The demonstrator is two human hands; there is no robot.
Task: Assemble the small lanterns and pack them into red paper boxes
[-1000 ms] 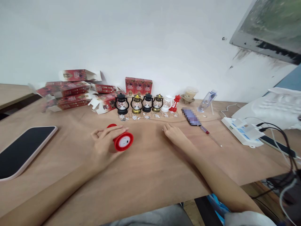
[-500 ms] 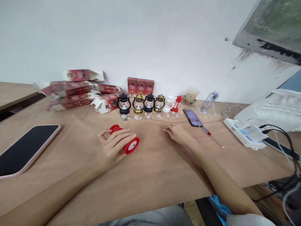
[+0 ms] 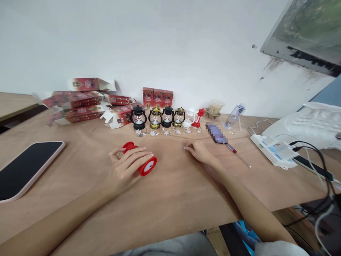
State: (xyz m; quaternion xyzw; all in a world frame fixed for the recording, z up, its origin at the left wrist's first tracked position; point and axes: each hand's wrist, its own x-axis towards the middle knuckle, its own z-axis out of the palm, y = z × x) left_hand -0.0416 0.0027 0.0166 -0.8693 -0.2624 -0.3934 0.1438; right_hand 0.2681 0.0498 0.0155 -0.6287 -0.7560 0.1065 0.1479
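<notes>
While the left hand (image 3: pixel 127 166) lies over a small red plastic lantern (image 3: pixel 140 159) tipped on its side, the fingers are curled around the body, so that's a proper grip, with the round white-faced base pointing toward the camera. The lantern sits on the light brown wooden tabletop (image 3: pixel 170 192), a bit left of centre and well in front of the row at the back.

Right hand (image 3: pixel 199 151) is resting on the wood off to the right, apart from the lantern. Thumb and forefinger are pinched together around something tiny and pale at the tips, too small to say what it is.

Further back there's a row of little toy lanterns (image 3: pixel 162 117) standing upright, black, gold, black, gold, then a white one and a skinny red one, with small clear packets (image 3: pixel 165 132) lying just in front of them. Behind that row, three upright red cartons (image 3: pixel 157 97) stand against the white wall, and to the left is a messy pile of opened red boxes (image 3: pixel 80 101).

A slim red-handled screwdriver (image 3: pixel 238 154) lies near the right hand, beside a blurred-out phone (image 3: pixel 216 132). A black tablet with a pink edge (image 3: pixel 25 169) sits far left, and a white power strip (image 3: pixel 273 151) with cables is far right.
</notes>
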